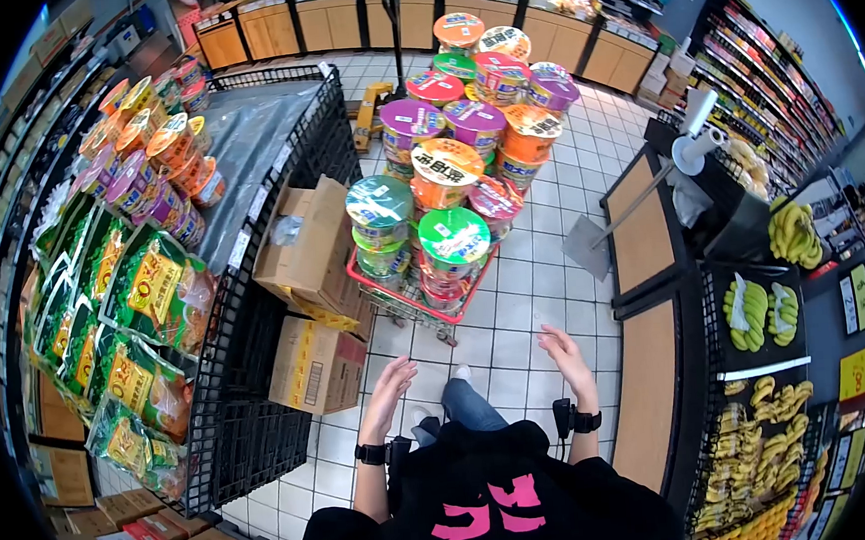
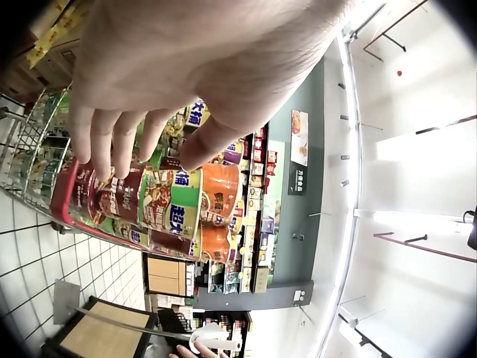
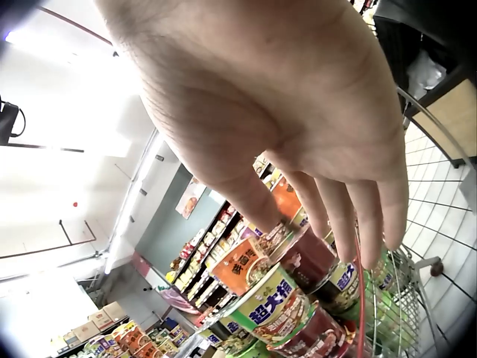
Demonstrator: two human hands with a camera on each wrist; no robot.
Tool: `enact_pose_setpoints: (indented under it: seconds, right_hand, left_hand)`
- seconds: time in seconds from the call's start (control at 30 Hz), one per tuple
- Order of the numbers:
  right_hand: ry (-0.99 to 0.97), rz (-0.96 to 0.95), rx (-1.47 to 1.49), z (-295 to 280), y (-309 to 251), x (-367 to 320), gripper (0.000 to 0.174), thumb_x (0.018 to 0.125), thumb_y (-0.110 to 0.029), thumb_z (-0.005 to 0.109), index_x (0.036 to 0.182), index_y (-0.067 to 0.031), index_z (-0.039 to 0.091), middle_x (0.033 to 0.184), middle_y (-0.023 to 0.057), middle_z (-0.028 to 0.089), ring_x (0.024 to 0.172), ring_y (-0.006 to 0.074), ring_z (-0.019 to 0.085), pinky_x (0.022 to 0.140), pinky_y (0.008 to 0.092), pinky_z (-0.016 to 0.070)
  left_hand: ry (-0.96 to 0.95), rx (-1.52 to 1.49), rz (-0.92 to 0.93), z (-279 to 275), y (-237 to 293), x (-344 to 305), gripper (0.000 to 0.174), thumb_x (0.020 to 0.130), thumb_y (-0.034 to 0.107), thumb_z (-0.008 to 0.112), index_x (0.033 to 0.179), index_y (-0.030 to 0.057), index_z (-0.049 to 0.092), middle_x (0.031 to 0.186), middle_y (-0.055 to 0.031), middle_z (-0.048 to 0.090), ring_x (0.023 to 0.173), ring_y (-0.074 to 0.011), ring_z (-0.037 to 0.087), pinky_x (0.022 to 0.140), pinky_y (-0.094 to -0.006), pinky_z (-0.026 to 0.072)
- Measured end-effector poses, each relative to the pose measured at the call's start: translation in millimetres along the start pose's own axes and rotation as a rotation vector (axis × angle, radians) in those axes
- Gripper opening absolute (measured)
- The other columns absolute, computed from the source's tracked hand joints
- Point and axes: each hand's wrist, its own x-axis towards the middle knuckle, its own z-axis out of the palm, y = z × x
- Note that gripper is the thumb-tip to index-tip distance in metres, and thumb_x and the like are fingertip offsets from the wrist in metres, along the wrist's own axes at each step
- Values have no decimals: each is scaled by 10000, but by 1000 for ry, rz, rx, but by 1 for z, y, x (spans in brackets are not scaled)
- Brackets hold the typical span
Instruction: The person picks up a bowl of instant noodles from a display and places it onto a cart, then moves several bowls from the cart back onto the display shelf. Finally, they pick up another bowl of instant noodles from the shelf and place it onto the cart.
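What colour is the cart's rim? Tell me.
The rim is red, best seen in the left wrist view.

Left grip [image 1: 389, 388], right grip [image 1: 568, 357] near cart [image 1: 452, 319]; noodle cups [image 1: 453, 236] heaped inside.

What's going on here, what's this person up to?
A person in a black shirt with pink print stands at the near end of a wire shopping cart with a red rim, piled high with round, multicoloured noodle cups. The left hand and right hand are held out apart, fingers extended, holding nothing. To the person's left, a black mesh display stand bears more cups and green printed bags, with brown cardboard boxes beside it.
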Motion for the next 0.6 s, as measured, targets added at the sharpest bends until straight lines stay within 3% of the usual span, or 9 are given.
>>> enact_pose_setpoints:
  seconds: [0.13,0.27,0.37,0.6]
  right_hand:
    - [42,-77,47,-26,17,5,405,961,-225,565,1310,-25,511,1147,112,639,1061,149,565,922,262,413]
    - [-10,-110,107,-41,13,14,396,979,-273,528,1311,-57,522,1212,99,623,1130,180,584,983,308,420]
    - [-31,-111,167,-68,5,23,393,982,-276,525,1308,-56,525,1207,102,625,1132,184,588,982,308,424]
    - [103,-208,196,-194,-2,49,371,978,-247,526,1295,-55,536,1199,100,629,1113,178,596,966,304,432]
  left_hand:
    - [0,68,10,27,8,3,493,959,307,534,1367,47,444,1338,-117,530,1254,-199,484,1069,-342,321]
    - [14,102,29,53,3,22,506,954,315,545,1366,39,446,1328,-119,539,1251,-194,481,1072,-344,317]
    - [51,251,133,110,20,32,464,974,302,524,1343,25,475,1297,-114,563,1231,-187,487,1072,-342,323]
    - [45,200,306,223,10,101,408,1001,309,462,1292,29,519,1223,-110,607,1180,-188,541,1040,-338,362]
